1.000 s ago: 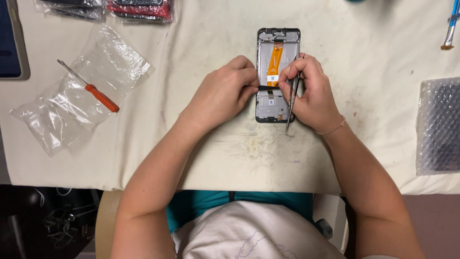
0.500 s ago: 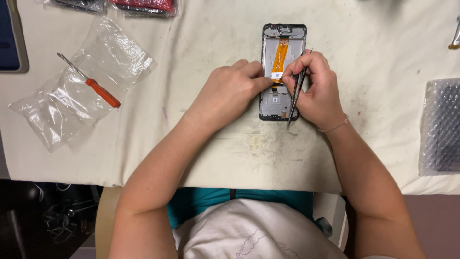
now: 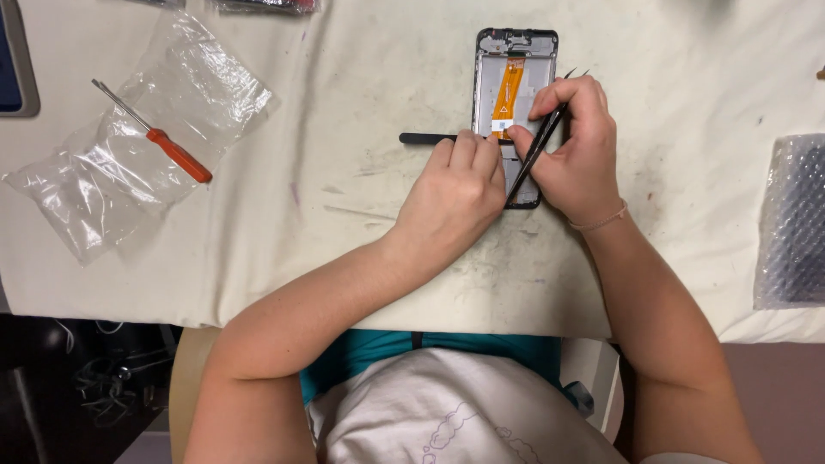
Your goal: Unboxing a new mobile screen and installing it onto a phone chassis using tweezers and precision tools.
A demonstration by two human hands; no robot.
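Observation:
An opened phone frame (image 3: pixel 514 60) with an orange flex ribbon (image 3: pixel 507 86) inside lies face down on the white table (image 3: pixel 361 232). My left hand (image 3: pixel 455 193) rests over its lower half, fingers curled, touching a thin black strip (image 3: pixel 425 137) that sticks out to the left of the frame. My right hand (image 3: pixel 571 150) grips black tweezers (image 3: pixel 537 142), their tips pointing up past the frame's right edge, with the thumb pressed on the frame's middle. The lower part of the phone is hidden under both hands.
An orange-handled screwdriver (image 3: pixel 159 137) lies on a clear plastic bag (image 3: pixel 137 163) at the left. A bubble-wrap pouch (image 3: pixel 795 219) sits at the right edge. A dark tray edge (image 3: pixel 13 60) shows far left. The table's front edge runs just above my lap.
The black strip now sticks out left of the frame under my left fingers. My left hand has slid lower on the phone, and the tweezers have tilted with tips upward.

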